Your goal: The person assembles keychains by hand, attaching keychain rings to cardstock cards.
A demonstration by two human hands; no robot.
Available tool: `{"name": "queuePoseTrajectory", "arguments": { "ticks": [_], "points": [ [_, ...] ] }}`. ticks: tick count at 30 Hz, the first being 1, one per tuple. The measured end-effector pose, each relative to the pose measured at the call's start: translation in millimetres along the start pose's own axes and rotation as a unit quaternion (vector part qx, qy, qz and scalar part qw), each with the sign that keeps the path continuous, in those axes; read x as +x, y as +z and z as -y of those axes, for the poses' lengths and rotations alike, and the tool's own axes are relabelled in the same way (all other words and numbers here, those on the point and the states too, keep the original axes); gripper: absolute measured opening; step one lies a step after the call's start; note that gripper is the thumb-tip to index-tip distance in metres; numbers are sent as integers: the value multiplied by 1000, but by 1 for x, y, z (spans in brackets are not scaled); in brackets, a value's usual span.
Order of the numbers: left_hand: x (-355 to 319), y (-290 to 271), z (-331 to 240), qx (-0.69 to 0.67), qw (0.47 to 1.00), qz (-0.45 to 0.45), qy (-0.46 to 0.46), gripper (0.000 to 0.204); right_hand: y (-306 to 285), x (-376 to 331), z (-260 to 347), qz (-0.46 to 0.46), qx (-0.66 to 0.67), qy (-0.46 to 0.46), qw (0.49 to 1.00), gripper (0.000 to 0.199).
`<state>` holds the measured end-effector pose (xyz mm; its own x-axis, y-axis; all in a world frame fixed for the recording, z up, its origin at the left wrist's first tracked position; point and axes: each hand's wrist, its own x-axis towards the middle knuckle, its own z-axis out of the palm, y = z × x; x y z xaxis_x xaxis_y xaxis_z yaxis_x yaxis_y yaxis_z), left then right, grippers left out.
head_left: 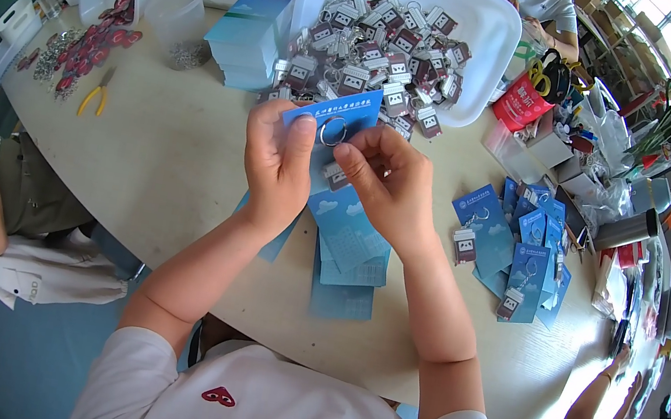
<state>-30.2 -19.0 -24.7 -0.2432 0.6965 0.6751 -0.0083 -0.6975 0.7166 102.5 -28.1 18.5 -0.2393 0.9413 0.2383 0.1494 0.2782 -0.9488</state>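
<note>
In my left hand point(278, 173) is a blue backing card point(352, 113), pinched at its left edge with the thumb on its front. My right hand point(396, 193) closes thumb and fingers at the split ring of a keychain point(333, 131), which lies against the card. A small charm, partly hidden by the right fingers, hangs below the ring. Beneath my hands lie several loose blue cards point(352, 243), overlapping on the table. Just beyond, a white plastic bin point(482, 21) lies tipped toward me, with many brown-and-white charm keychains point(379, 57) spilling to its near rim.
A stack of cards point(244, 39) stands left of the bin. To the right lies a pile of carded keychains point(529, 264). Yellow-handled pliers point(96, 94) and red charms point(96, 50) are on the left. A red cup of scissors point(524, 103) stands far right. Other people sit around the table.
</note>
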Motion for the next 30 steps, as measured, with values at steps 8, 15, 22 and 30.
{"name": "queuePoseTrajectory", "arguments": {
  "ticks": [8,15,22,30],
  "points": [
    [-5,4,-3,-4,1000,16,14,20,8,-1,0,-117,-124,-87,981,30],
    [-2,4,-4,-56,995,-3,-79,18,1,0,1,-88,-211,-94,969,29],
    [5,5,-4,-115,979,-60,-160,22,-6,9,-18,-92,-180,-169,965,27],
    [5,6,-1,-149,971,-19,-185,24,-7,11,-15,-23,199,39,979,22]
  ]
}}
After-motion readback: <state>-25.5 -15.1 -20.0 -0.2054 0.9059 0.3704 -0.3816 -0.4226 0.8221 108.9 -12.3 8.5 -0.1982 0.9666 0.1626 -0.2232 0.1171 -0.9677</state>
